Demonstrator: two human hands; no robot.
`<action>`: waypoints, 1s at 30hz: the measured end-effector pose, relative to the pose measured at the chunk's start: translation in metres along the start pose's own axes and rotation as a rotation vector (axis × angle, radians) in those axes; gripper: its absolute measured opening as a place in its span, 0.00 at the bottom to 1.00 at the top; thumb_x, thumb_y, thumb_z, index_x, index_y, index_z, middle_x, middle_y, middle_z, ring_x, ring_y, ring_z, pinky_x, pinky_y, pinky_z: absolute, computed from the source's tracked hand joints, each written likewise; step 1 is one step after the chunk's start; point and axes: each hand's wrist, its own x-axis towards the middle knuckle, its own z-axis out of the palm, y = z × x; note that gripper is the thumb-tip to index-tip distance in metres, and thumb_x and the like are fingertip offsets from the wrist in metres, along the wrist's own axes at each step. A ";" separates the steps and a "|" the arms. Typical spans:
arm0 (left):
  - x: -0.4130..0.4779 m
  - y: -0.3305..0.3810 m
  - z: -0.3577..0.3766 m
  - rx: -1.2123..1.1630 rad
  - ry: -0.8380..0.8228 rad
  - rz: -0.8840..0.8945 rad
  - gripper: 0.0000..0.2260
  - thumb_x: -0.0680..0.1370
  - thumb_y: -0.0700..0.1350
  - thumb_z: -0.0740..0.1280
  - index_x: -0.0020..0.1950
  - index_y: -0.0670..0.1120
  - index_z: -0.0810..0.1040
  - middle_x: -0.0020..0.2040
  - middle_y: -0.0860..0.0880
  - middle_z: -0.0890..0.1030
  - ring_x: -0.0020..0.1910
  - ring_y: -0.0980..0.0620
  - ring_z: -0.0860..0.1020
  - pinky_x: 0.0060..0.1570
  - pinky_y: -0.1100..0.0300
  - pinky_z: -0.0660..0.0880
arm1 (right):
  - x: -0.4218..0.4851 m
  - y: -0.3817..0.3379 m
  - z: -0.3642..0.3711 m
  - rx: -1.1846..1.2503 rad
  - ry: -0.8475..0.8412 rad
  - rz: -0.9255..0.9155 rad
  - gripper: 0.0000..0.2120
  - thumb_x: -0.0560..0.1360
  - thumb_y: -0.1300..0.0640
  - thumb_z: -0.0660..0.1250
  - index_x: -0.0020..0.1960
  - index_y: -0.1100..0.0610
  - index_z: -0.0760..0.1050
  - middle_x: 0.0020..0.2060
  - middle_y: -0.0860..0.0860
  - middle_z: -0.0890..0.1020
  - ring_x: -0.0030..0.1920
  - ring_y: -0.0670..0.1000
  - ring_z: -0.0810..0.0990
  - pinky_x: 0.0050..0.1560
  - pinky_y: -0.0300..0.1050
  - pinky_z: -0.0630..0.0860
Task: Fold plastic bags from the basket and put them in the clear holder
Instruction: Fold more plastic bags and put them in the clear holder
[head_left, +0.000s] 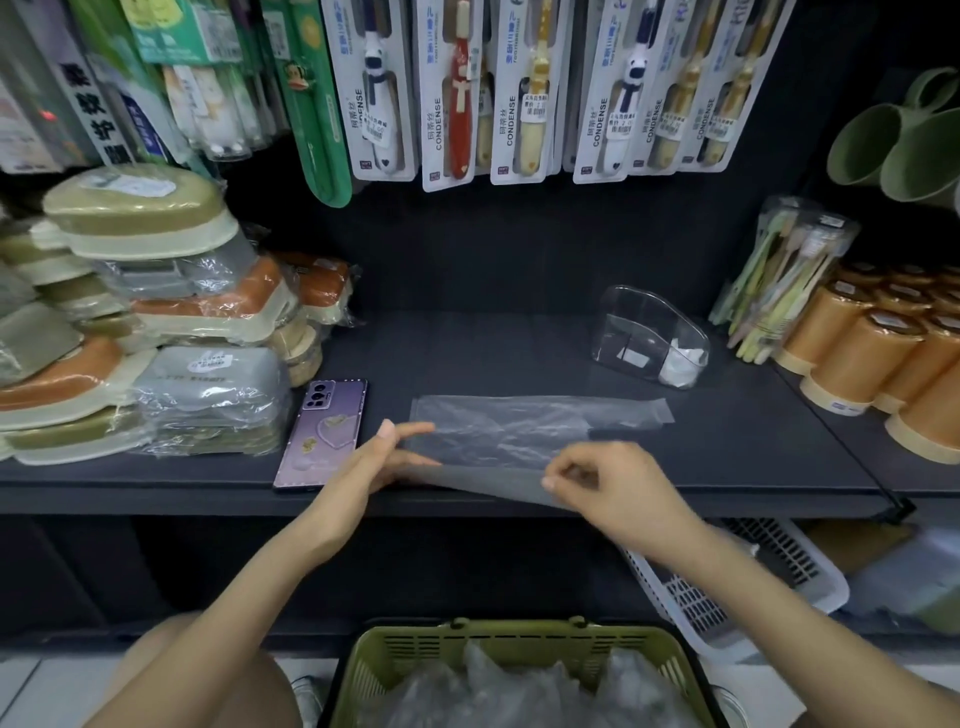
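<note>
- The plastic bag (519, 431) is thin, see-through and crinkled, a long flat strip on the dark shelf (727, 441), in front of the clear holder (649, 332).
- Its near edge is lifted, and the right hand (608, 483) pinches it between thumb and fingertip.
- The left hand (363, 462), fingers straight, touches the bag's left end.
</note>
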 end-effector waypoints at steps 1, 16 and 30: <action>0.002 0.001 0.000 -0.017 0.002 -0.006 0.42 0.62 0.82 0.53 0.65 0.57 0.73 0.54 0.48 0.84 0.59 0.55 0.79 0.61 0.62 0.67 | 0.008 -0.003 -0.009 0.062 -0.059 0.028 0.05 0.75 0.54 0.70 0.40 0.50 0.80 0.37 0.44 0.84 0.41 0.43 0.81 0.50 0.41 0.75; 0.041 0.013 0.001 0.072 0.328 -0.111 0.28 0.70 0.77 0.49 0.54 0.60 0.74 0.37 0.51 0.82 0.34 0.56 0.78 0.46 0.56 0.70 | 0.151 0.013 -0.001 0.049 -0.320 0.170 0.05 0.75 0.60 0.68 0.43 0.60 0.81 0.39 0.48 0.81 0.40 0.44 0.77 0.44 0.39 0.73; 0.058 0.006 -0.003 0.449 0.437 -0.185 0.19 0.78 0.41 0.67 0.67 0.44 0.67 0.41 0.52 0.80 0.42 0.49 0.79 0.47 0.53 0.75 | 0.156 0.034 0.018 -0.037 -0.278 0.209 0.05 0.75 0.55 0.70 0.41 0.56 0.80 0.36 0.42 0.79 0.42 0.45 0.79 0.47 0.43 0.76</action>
